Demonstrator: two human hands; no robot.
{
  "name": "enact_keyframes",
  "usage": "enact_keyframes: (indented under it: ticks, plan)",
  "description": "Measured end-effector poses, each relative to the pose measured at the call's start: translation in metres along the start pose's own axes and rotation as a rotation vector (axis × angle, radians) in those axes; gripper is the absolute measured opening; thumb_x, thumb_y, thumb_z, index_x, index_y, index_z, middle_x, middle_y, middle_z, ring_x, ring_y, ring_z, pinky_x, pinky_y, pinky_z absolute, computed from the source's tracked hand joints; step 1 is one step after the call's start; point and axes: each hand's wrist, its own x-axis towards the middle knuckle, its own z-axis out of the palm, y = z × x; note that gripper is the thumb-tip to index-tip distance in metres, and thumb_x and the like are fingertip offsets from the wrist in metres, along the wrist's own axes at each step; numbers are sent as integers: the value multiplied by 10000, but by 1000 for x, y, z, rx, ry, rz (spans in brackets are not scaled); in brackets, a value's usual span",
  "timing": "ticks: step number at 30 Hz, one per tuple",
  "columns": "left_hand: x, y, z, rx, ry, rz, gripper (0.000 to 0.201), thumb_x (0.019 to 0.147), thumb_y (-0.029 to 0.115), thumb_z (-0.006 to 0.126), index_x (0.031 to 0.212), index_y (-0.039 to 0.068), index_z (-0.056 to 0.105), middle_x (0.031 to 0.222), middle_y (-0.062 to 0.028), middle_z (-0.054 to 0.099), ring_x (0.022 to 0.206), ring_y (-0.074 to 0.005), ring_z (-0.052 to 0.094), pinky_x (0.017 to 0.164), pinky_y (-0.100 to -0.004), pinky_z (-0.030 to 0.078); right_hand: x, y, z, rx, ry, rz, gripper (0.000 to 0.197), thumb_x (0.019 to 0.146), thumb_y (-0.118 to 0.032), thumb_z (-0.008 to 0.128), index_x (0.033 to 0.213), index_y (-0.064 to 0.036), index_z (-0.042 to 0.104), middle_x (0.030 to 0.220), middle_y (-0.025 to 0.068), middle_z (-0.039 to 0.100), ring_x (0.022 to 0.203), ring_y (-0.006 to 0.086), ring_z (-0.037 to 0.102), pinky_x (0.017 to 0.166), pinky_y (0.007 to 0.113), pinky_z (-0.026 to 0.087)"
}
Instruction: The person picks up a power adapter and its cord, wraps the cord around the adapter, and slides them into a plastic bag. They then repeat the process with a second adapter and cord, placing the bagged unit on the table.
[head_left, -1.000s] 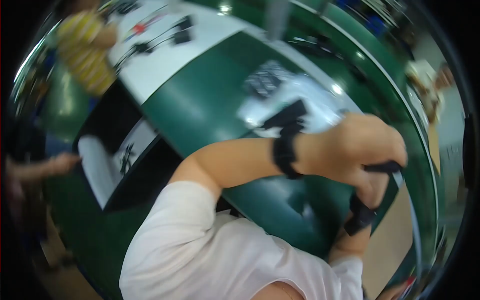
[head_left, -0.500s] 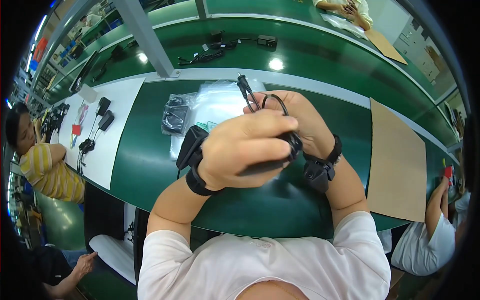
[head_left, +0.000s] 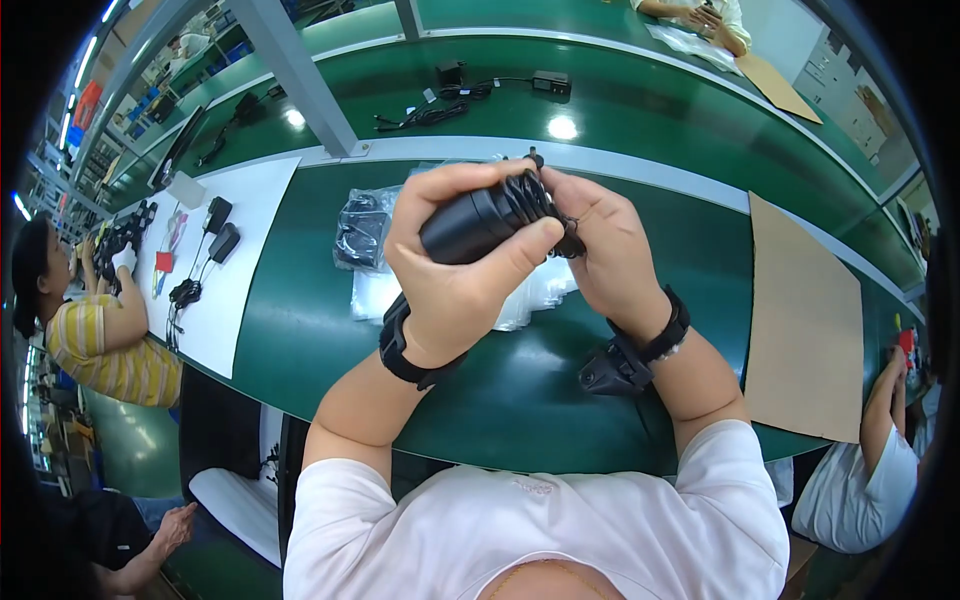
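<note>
Head view, looking down on a green work surface [head_left: 300, 340]. The left hand [head_left: 460, 260] is closed around a black cylindrical device [head_left: 470, 225], thumb pressed along its near side and fingers wrapped over the top, so the body is kept from turning and its end faces the other hand. The right hand [head_left: 610, 250] is closed on a coiled black cable [head_left: 535, 200] bunched at that end of the device; its fingertips pinch the loops, apparently to keep the coil gathered against the body. Both hands are raised above the surface, near the middle of the picture, which brings the work close to the eyes. Each wrist carries a black strap [head_left: 405, 350].

Under the hands lie clear plastic bags [head_left: 545, 290], spread flat, and just to their left a bagged black item [head_left: 362, 228], within easy reach. A white mat [head_left: 240, 260] at the left bears several small black adapters [head_left: 218, 228] in a row. A brown cardboard sheet [head_left: 805, 320] lies flat at the right. A person in a yellow striped shirt [head_left: 100, 345] sits at the far left.
</note>
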Motion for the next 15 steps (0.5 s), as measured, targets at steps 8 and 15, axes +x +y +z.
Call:
enact_keyframes:
  ticks: [8,15]
  plan:
    - [8,5,-4,-233,139,-219,441,644,-8,731,1008,-10,481,956,-150,592,880,-199,598,784,-298,492,-5,14,19,-496,-9,-454,573,876,-253,536,1291,72,314,1146,166,504,1034,227,506,864,300,409]
    - [13,-20,-11,-283,90,-398,539,710,119,729,1122,22,395,987,-74,540,844,-141,565,672,-261,501,11,14,5,-876,43,-434,525,793,-253,631,1185,20,414,896,201,571,779,357,564,675,369,456]
